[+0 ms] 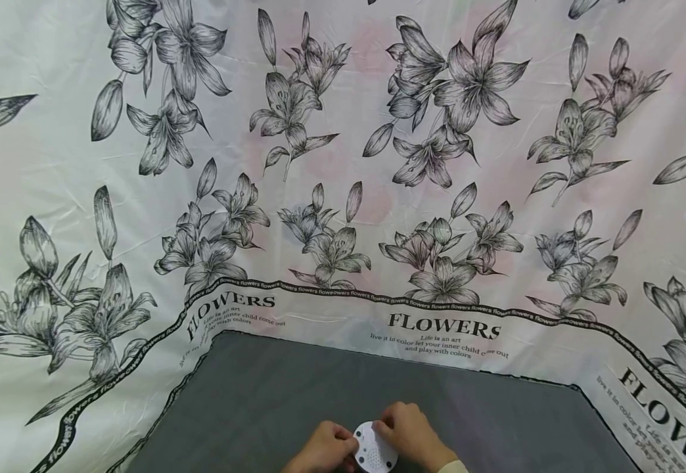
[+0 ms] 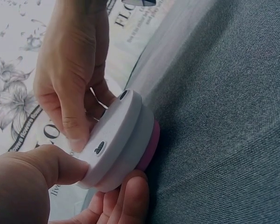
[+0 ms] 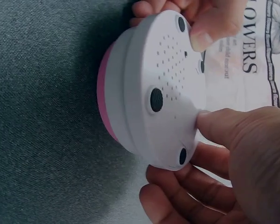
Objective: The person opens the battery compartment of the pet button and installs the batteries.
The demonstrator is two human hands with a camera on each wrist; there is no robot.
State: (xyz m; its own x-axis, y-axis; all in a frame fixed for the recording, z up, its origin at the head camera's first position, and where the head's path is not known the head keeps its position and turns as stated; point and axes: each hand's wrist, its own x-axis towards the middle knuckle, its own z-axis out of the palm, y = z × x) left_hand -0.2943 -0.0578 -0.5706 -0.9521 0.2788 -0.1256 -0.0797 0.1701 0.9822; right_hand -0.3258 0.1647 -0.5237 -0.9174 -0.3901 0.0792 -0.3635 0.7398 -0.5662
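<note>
A round white device (image 1: 376, 450) is held low in the head view, its flat underside facing up. That face carries several black rubber feet and a patch of small holes, plain in the right wrist view of the device (image 3: 170, 70). A pink band (image 2: 151, 147) rings its far side, close to the grey cloth. My left hand (image 1: 326, 448) pinches one edge, thumb on the underside and fingers beneath the rim. On the opposite edge my right hand (image 1: 412, 435) grips it, with the thumb (image 3: 219, 123) against the underside and fingers around the rim. The device's pink face is mostly hidden.
Dark grey cloth (image 1: 296, 387) covers the surface under the hands. White fabric (image 1: 366, 243) printed with black flowers and lettering rises around its back and sides.
</note>
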